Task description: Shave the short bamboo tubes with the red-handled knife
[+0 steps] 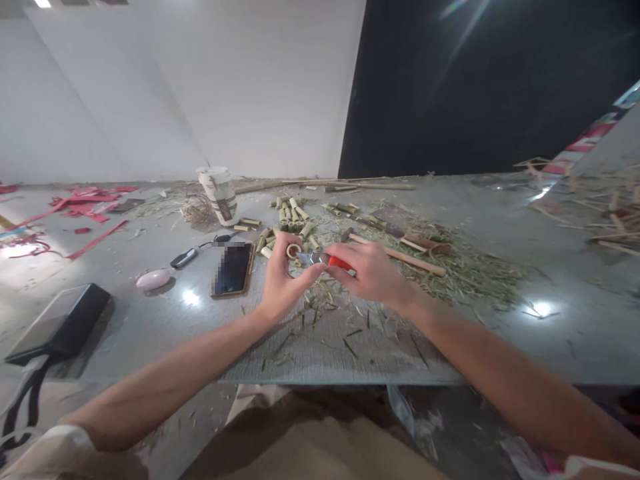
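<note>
My left hand (pixel 283 270) is closed around a short bamboo tube (pixel 293 251), whose round cut end faces up. Gripped in my right hand (pixel 367 270) is a knife (pixel 341 263) with an orange-red handle; its metal blade points left at the bamboo tube's rim. Whether the blade touches the rim I cannot tell. Just beyond my left hand lies a pile of short cut bamboo pieces (pixel 293 212). A hammer-like tool with a long wooden handle (pixel 415 261) rests beyond my right hand, among green shavings (pixel 475 273).
Left of my hands lie a phone (pixel 233 269), a dark key fob (pixel 185 258) and a pink oval object (pixel 153 280). A paper cup (pixel 220 197) stands behind them. A black box (pixel 60 330) sits at the near left, red strips (pixel 90 200) at the far left, thin sticks (pixel 617 223) at right.
</note>
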`<state>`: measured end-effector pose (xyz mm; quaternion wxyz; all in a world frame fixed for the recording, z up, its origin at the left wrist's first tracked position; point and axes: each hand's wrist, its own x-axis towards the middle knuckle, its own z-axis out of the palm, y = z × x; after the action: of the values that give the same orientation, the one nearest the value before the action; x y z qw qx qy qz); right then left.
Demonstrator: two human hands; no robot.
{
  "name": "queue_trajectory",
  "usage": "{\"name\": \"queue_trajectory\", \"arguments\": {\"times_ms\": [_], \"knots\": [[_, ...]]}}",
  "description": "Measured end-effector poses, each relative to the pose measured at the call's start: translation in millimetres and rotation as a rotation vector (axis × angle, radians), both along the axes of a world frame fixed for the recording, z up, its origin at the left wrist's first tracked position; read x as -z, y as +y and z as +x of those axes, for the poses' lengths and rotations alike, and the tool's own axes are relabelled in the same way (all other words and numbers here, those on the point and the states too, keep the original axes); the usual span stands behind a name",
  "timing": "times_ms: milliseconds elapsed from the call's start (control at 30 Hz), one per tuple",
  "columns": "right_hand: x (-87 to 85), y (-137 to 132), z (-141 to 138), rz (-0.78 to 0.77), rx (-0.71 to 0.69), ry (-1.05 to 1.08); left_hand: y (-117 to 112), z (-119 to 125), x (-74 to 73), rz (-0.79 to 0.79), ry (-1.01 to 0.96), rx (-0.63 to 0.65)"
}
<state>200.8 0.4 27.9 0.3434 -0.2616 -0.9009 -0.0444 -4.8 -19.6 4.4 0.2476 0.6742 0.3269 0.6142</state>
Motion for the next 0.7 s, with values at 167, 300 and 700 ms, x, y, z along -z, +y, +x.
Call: {"name": "queue_trajectory", "arguments": {"times_ms": [167,300,700], "knots": [[1.1,0.0,-0.4,0.024,-0.039,-0.023,1.8,0.3,-0.7,0.056,0.05,-0.023],[-0.3,-0.6,-0.2,0.013,-0.043,-0.035,3.4,-1.1,0.4,0.07,0.083,-0.04],[-2.4,-1.8,1.7,0.153,0.038,-0.051,-0.6,-3.1,-1.3,0.072,0.133,-0.114]]}}
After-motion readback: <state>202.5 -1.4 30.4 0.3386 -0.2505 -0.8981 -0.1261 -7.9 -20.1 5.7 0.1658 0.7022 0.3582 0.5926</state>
